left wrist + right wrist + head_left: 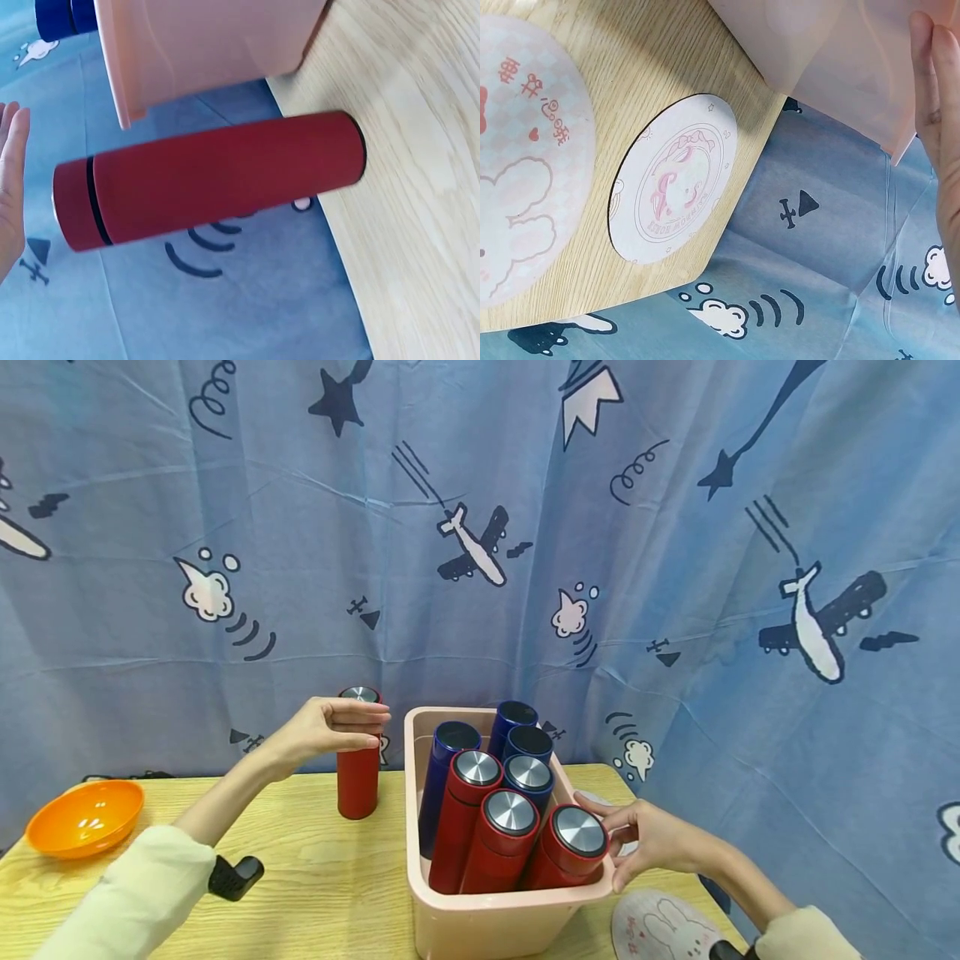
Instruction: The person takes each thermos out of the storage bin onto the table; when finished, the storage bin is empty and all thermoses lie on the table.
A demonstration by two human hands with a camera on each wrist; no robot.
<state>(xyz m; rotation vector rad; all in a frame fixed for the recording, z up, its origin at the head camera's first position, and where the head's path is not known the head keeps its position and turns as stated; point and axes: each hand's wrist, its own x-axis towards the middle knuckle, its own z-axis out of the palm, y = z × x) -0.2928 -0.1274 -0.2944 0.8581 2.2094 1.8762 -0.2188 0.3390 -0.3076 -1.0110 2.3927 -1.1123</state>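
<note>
A red thermos bottle point(225, 176) with a silver lid stands upright on the table, left of a pink bin point(502, 902). My left hand point(341, 727) is beside its upper part, fingers extended toward the bin; in the left wrist view a gap separates hand and bottle. Inside the bin, several thermos bottles stand leaning: red ones point(476, 822) toward the front, blue ones point(453, 739) mostly behind. My right hand point(656, 839) rests against the bin's right front corner, fingers fairly straight along the rim and outer wall, close to a red bottle point(579, 835).
An orange bowl point(86, 818) sits at the table's left end. Right of the bin lie a round rabbit-print mat point(663, 927) and a smaller round printed mat point(675, 180). A blue patterned curtain point(300, 568) hangs behind the wooden table point(315, 893).
</note>
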